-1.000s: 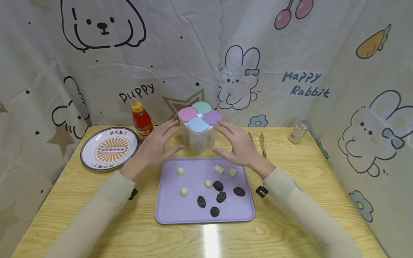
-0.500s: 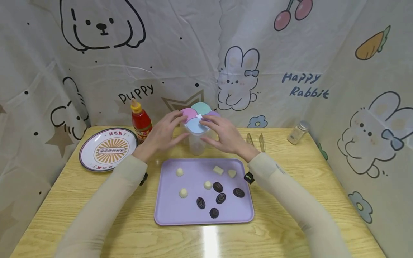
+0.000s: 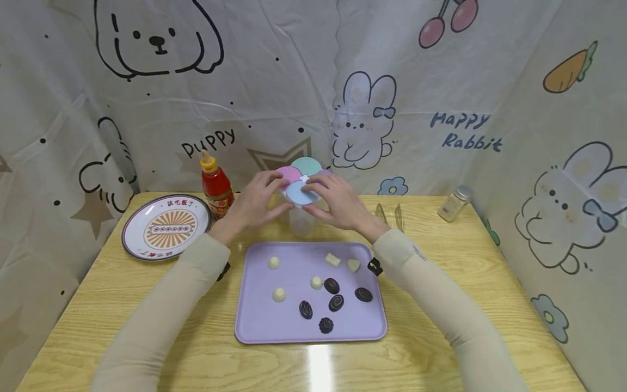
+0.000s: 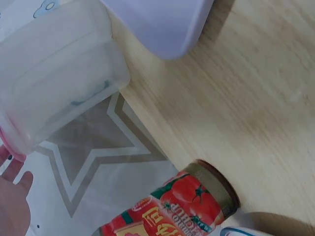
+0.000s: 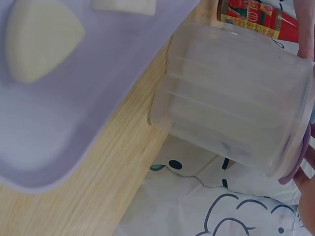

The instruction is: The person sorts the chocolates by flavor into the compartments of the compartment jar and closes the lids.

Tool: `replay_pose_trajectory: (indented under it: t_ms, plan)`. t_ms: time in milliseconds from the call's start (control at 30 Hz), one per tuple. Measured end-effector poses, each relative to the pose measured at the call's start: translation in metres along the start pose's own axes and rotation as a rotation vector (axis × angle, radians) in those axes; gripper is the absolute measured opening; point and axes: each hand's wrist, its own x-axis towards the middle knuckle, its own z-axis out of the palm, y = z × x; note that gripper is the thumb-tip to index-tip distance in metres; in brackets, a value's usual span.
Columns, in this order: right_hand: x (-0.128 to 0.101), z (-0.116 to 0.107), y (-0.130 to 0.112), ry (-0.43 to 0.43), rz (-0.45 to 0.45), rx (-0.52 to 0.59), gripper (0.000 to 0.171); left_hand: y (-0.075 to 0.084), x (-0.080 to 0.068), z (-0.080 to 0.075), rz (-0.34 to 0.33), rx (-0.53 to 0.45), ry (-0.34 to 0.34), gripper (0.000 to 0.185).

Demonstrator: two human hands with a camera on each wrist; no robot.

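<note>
Nearest the lower edge of the head view, two pale sleeves run up over the wooden worktop point(image 3: 147, 305) on either side of a lilac tray point(image 3: 259, 321). Across the tray lie small sweets: pale ones point(image 3: 278, 294) toward its left and top, dark chocolates point(image 3: 336, 302) in its lower middle. Just beyond the tray's far rim, at frame centre, stands a clear plastic container point(image 3: 300, 220) with a four-petal lid point(image 3: 306, 166) in pink, teal, blue and purple. Both hands are on that lid: the left hand point(image 3: 252, 207) curls its fingers round the pink side, and the right hand point(image 3: 338, 204) lays its fingers over the blue and purple petals, thumb at the front. They sit close together, with only the lid between them. Left of the container stands a red sauce bottle point(image 3: 216, 188), and further left a patterned plate point(image 3: 166, 227). Right of the container lie metal tongs point(image 3: 398, 216), and near the right wall a small glass jar point(image 3: 454, 201). Behind everything hangs a cartoon-printed cloth point(image 3: 303, 81).
</note>
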Motion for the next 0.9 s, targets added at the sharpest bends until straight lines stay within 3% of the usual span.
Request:
replay_pose_trajectory:
  t_ms: [233,467,900]
  plan:
    - [-0.002,-0.003,0.004,0.027,-0.068,-0.005,0.038,0.008,0.000,0.003,0.002,0.059,0.021,0.047]
    - [-0.003,-0.003,0.009,0.024,-0.140,-0.078,0.037,0.015,-0.001,0.003,-0.017,0.049,0.011,0.042]
    - [-0.002,-0.006,0.011,-0.028,-0.162,-0.152,0.037,0.015,-0.001,0.004,-0.018,0.039,0.029,0.043]
